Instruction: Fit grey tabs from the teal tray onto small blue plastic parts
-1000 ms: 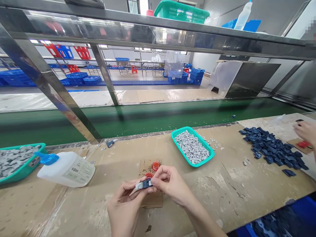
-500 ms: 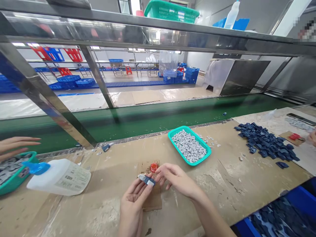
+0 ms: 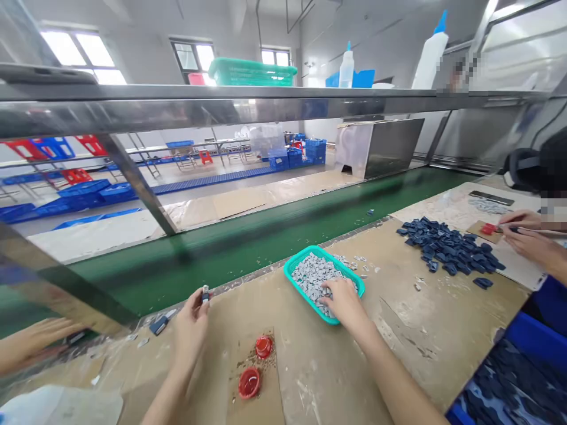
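My left hand (image 3: pixel 191 321) is raised near the edge of the green conveyor belt (image 3: pixel 248 239), fingers pinched on a small dark-and-white assembled part (image 3: pixel 205 293). My right hand (image 3: pixel 342 298) reaches into the teal tray (image 3: pixel 292 267) of small grey pieces (image 3: pixel 310 274), fingers curled down onto them. Two red caps (image 3: pixel 256 365) sit on a brown cardboard scrap (image 3: pixel 261 404) between my arms.
A pile of dark blue parts (image 3: pixel 447 248) lies at the right, where another person's hands (image 3: pixel 525 233) work by a red cap. A further person's hand (image 3: pixel 31 345) shows at far left. A steel shelf (image 3: pixel 266 103) overhead carries a teal basket and bottles. A blue bin (image 3: pixel 514 378) sits at the lower right.
My hands have parted: the left carried the assembled part forward to the belt edge, the right moved into the teal tray. The view swung upward and left.
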Demonstrator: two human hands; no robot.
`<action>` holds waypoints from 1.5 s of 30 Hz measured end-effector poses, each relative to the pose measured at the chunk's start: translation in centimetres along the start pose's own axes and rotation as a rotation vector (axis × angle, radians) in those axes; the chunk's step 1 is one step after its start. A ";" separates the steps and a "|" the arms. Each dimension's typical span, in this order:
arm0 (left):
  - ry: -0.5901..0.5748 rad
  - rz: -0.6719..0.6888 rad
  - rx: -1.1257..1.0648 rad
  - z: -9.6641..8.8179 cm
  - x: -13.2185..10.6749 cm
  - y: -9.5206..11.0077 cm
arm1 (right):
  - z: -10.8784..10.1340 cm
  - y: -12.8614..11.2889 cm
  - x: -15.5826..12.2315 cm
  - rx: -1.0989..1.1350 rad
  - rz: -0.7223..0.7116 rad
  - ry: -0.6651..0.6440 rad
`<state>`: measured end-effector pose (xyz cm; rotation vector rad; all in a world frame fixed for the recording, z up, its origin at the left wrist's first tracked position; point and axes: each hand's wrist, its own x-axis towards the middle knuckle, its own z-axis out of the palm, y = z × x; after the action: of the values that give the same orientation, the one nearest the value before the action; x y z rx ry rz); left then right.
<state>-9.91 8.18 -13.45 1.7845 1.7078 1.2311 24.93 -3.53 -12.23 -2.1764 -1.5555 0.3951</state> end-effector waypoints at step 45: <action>0.066 0.069 0.719 3.9 5.6 -3.4 | 1.2 0.1 -1.4 0.269 -0.004 0.132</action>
<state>-9.58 15.23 -16.36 2.2090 2.3415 0.7375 23.99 -4.67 -13.38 -1.9520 -1.3509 0.4240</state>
